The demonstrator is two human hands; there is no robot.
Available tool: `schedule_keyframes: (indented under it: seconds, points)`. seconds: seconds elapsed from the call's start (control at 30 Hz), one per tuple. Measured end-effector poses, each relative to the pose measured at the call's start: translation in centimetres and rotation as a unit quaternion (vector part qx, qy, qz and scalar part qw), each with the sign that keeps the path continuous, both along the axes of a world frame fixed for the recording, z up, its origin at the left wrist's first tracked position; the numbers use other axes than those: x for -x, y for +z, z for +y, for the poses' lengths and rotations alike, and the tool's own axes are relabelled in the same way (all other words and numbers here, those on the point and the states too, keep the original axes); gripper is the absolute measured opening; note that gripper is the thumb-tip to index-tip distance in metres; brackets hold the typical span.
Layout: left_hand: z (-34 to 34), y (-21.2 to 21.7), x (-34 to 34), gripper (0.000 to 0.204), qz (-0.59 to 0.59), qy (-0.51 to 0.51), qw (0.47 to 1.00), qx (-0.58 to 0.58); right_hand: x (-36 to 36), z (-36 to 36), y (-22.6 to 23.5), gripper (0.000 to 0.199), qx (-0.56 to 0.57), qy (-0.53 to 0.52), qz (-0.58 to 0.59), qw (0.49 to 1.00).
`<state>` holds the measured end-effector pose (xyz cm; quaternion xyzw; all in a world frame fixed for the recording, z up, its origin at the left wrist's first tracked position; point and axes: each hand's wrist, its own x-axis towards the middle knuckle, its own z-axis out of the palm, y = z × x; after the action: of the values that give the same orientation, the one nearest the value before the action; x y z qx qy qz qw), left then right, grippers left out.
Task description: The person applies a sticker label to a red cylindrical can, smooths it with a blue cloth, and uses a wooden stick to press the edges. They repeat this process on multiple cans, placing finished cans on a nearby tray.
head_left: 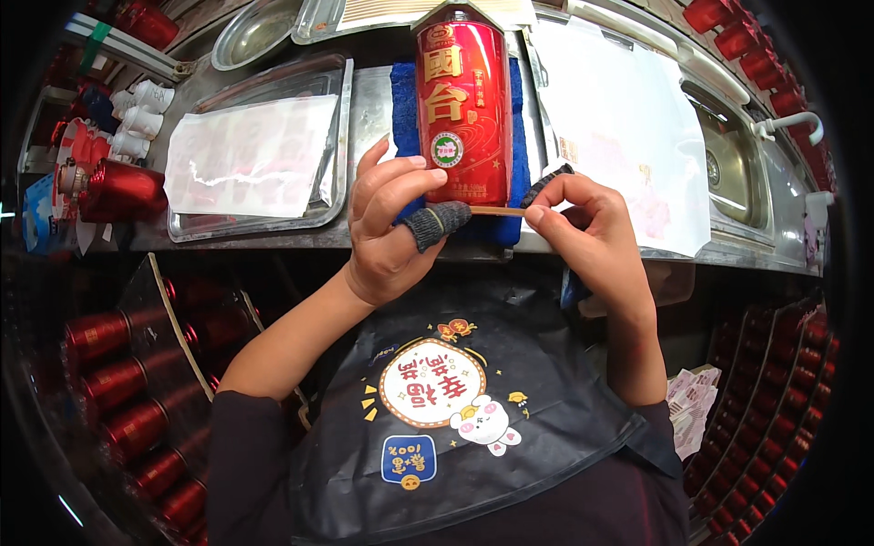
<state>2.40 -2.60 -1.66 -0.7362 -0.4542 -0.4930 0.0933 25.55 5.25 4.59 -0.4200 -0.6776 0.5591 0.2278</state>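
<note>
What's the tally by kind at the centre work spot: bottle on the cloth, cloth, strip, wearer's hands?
Red bottle: 1
Blue cloth: 1
Thin brown strip: 1
Hands: 2 (left hand, right hand)
Total: 5

Bottle [464, 109] on cloth [405, 102], tray [291, 84] left, sink [733, 168] right
</note>
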Motion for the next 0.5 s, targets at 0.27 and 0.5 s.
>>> schedule_keyframes:
  seconds: [0.27,0.5]
  points:
    - [1.8,1.4,-0.4,0.022,0.057,-0.04,0.997,-0.017,0.1,0.1,-0.6,0.015,0.043,-0.022,0.003,0.999]
    - [-0.4,-1.1,-0.3,0.037,-0.076,0.019,0.997,0.027,0.2,0.0,-0.2,0.015,0.038,-0.017,0.01,0.999]
